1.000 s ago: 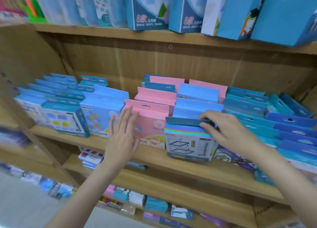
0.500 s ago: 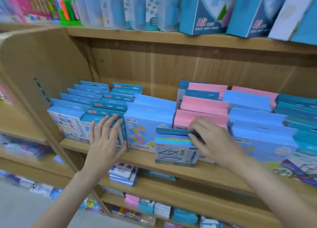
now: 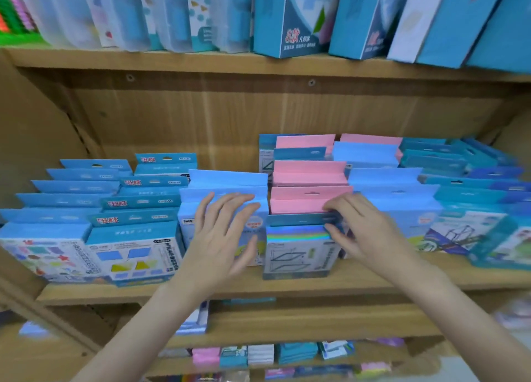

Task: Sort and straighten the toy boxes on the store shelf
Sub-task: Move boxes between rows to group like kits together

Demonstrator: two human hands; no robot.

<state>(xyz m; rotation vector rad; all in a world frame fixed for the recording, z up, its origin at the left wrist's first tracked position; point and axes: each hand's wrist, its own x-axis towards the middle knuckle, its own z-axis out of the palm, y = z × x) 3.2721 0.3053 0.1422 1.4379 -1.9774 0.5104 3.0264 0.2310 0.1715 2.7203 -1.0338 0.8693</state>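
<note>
Rows of flat toy boxes stand on the wooden middle shelf (image 3: 287, 285). A small box with a rainbow foil stripe (image 3: 298, 249) stands at the front, ahead of a row of pink boxes (image 3: 307, 200). My right hand (image 3: 365, 232) grips the top right corner of the foil box. My left hand (image 3: 224, 238) hovers with spread fingers in front of a light blue box (image 3: 227, 192) just left of it; I cannot tell if it touches. Blue boxes with red lettering (image 3: 138, 220) fill the left rows.
Tall blue and white boxes (image 3: 290, 17) lean along the upper shelf. Teal boxes (image 3: 465, 198) crowd the right end of the middle shelf. Small packs (image 3: 258, 354) lie on lower shelves. The shelf's wooden side panel (image 3: 34, 140) closes the left.
My right hand has carried the foil box leftward along the shelf front, from before the blue row to before the pink row. My left hand has stayed spread in front of the boxes.
</note>
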